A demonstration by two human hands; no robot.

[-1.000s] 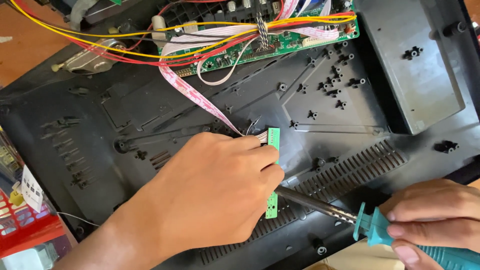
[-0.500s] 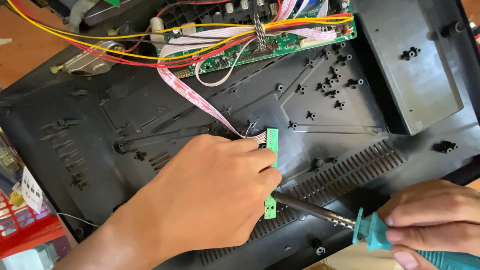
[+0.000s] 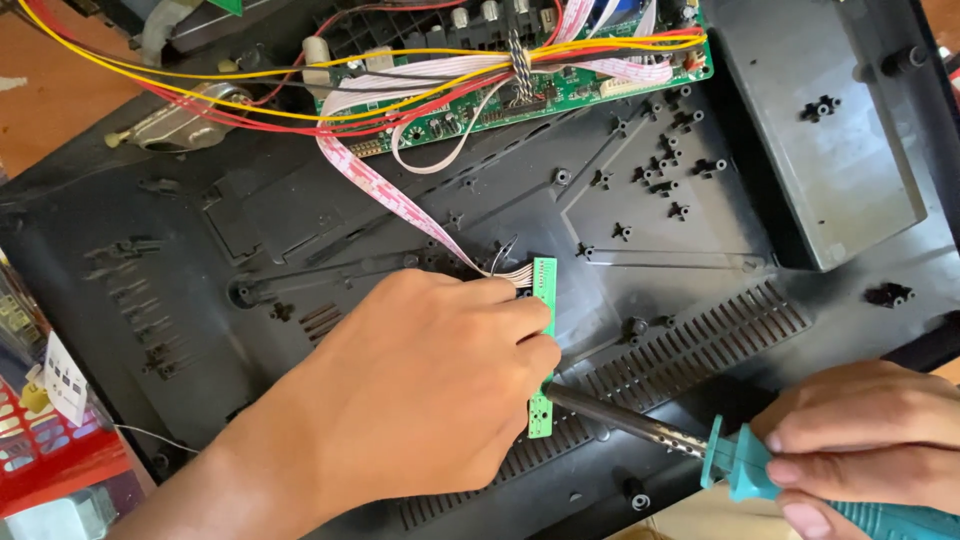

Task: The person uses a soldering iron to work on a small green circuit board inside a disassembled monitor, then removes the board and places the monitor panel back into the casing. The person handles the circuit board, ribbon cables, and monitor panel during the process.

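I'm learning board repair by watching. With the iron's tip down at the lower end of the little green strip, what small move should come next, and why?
Probably keep the left hand pressing the green strip board still, and ease the soldering iron in the right hand onto the joint at its lower end. The tip sits right by that end, and only the fingers steady the board.

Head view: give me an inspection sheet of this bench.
Surface: black plastic back shell with vent slots, lying flat.
Job's things: narrow green strip board pinned under the left hand; soldering iron tip at the strip's lower end.
Clutter: red crate at lower left; grey motor-like part.
Grips: left hand presses the strip; right hand holds the iron's teal handle.
Cables: pink ribbon from main board to strip; yellow and red wires.
Surroundings: brown tabletop.
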